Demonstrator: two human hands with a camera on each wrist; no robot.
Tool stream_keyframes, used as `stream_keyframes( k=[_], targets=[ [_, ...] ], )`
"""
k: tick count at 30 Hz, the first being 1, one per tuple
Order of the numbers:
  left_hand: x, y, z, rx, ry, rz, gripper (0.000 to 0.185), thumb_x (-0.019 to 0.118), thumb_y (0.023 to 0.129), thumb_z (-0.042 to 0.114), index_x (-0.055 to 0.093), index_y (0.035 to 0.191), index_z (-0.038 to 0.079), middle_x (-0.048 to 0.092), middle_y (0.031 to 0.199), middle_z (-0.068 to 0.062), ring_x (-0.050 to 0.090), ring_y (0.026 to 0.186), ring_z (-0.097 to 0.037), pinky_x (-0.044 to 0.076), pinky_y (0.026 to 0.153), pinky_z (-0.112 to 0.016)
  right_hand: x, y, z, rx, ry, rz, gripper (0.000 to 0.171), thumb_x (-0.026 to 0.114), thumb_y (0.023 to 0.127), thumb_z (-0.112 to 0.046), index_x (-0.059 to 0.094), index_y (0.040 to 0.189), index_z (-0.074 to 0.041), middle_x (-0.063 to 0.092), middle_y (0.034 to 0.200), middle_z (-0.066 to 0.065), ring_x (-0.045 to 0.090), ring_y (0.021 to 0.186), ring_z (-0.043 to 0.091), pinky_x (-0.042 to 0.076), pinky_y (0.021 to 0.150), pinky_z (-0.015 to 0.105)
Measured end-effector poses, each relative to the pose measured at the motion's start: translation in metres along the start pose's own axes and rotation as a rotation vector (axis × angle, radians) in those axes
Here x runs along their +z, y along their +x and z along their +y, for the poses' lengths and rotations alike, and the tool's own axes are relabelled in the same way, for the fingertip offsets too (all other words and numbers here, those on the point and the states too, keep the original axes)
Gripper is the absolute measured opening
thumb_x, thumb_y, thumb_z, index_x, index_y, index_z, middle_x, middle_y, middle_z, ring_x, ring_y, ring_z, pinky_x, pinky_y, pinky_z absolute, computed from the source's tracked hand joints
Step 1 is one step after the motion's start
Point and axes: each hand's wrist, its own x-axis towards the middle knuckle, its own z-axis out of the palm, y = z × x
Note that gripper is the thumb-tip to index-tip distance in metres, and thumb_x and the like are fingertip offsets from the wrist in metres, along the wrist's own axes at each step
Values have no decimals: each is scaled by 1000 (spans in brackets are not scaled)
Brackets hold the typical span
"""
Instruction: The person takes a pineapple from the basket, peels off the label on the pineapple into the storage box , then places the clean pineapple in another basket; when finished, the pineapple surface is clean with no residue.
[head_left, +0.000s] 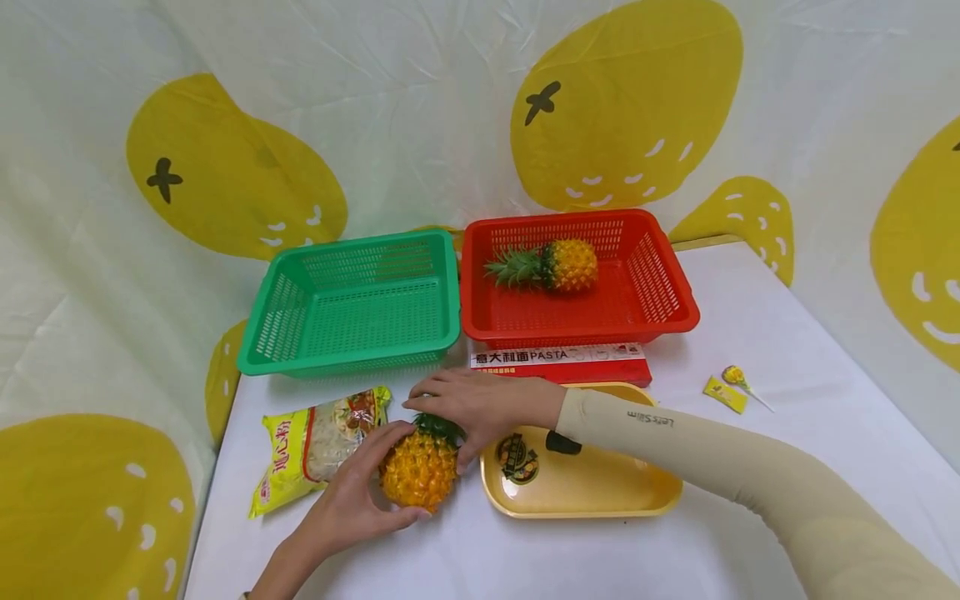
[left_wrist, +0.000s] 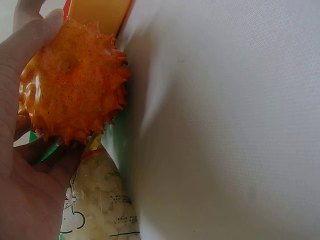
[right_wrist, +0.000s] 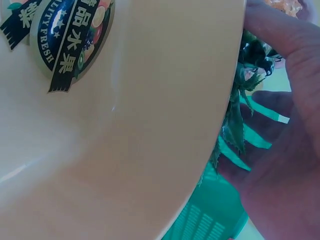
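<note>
A small orange pineapple with green leaves is at the front of the table. My left hand grips its body from the left, thumb at the near side and fingers beyond; in the left wrist view the spiky base faces the camera. Over the leaves reaches my right hand, its thumb beside the fruit. Its fingers look spread apart behind the leaves in the right wrist view. A yellow bag of pale noodles lies left of the fruit, a gold tray right of it.
Behind are a green basket and a red basket with another pineapple lying in it. A pasta box lies between the red basket and the tray. A lollipop and a small yellow packet are at the right.
</note>
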Motion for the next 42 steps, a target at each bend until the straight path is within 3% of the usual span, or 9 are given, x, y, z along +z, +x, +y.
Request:
stream_keyframes(
  k=[8, 19, 26, 30, 35, 42],
  targets=[
    [3, 0, 0, 1, -23, -10, 99, 94, 76, 54, 48, 158, 22, 46, 160, -6, 45, 144, -25, 44, 110, -59, 10, 4, -2, 26, -37, -37, 108, 91, 74, -62, 46, 159, -13, 45, 158, 4, 39, 143, 23, 35, 118, 44],
    [2, 6, 2, 2, -22, 6, 101, 97, 71, 55, 50, 155, 24, 45, 155, 1, 48, 139, -28, 43, 109, -61, 13, 7, -2, 25, -95, -10, 98, 91, 73, -64, 53, 151, -18, 55, 146, -2, 45, 134, 21, 35, 116, 41],
    [-2, 7, 1, 4, -48, 27, 100, 99, 69, 51, 52, 153, 24, 45, 152, 2, 51, 136, -28, 45, 108, -60, 12, 11, -3, 33, -117, -37, 102, 92, 71, -65, 52, 153, -20, 55, 144, -3, 45, 133, 21, 36, 116, 43],
    [-15, 11, 2, 26, -45, 85, 95, 101, 72, 38, 53, 153, 22, 46, 151, 2, 56, 129, -31, 49, 104, -57, 14, 14, -3, 43, -113, -51, 104, 93, 69, -64, 50, 155, -23, 53, 146, -4, 43, 132, 20, 38, 114, 42],
    [-38, 19, 3, 34, 27, 183, 92, 100, 74, 25, 54, 153, 21, 48, 149, 0, 55, 127, -27, 47, 101, -56, 15, 17, -3, 53, -92, -64, 101, 94, 69, -63, 53, 152, -24, 53, 145, -5, 43, 131, 20, 39, 111, 41],
    [-76, 33, -17, 90, 100, 427, 81, 95, 73, 8, 62, 147, 10, 55, 135, -12, 52, 119, -30, 37, 102, -24, 15, 18, -5, 66, -69, -83, 102, 96, 67, -61, 52, 153, -25, 53, 148, -7, 42, 134, 20, 37, 114, 42]
  ],
)
